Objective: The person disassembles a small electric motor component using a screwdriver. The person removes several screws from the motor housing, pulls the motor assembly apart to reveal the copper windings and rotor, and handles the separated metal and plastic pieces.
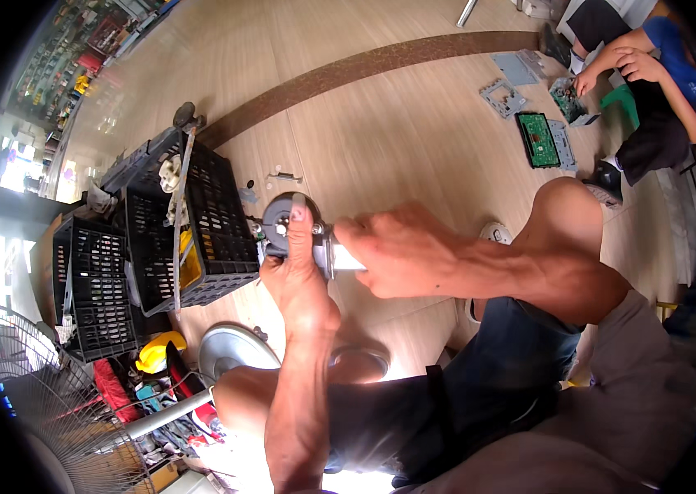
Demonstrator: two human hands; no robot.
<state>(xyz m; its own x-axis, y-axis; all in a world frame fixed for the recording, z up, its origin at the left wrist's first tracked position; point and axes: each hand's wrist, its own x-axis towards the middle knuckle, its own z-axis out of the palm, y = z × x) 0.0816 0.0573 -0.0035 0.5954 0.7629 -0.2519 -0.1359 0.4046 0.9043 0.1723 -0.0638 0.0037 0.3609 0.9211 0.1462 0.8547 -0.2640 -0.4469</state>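
Observation:
My left hand (302, 292) is closed round a round dark-grey metal part (279, 216) with a shiny bolt-like centre. The left thumb lies across the face of this part. Beside it, my right hand (401, 247) is closed on a bright silvery piece (348, 258) that meets a metal collar next to the left hand. Whether the silvery piece and the round part are one assembly, I cannot tell. Both hands are above the floor, in front of my knees. My left fingers are partly hidden behind the part.
Black plastic crates (228, 222) stand at the left, with a yellow thing inside one. Below them are a fan (60, 403) and its round base (237, 350). A co-worker (677, 74) sits at the far right, near a green circuit board (538, 140) and metal plates on the floor.

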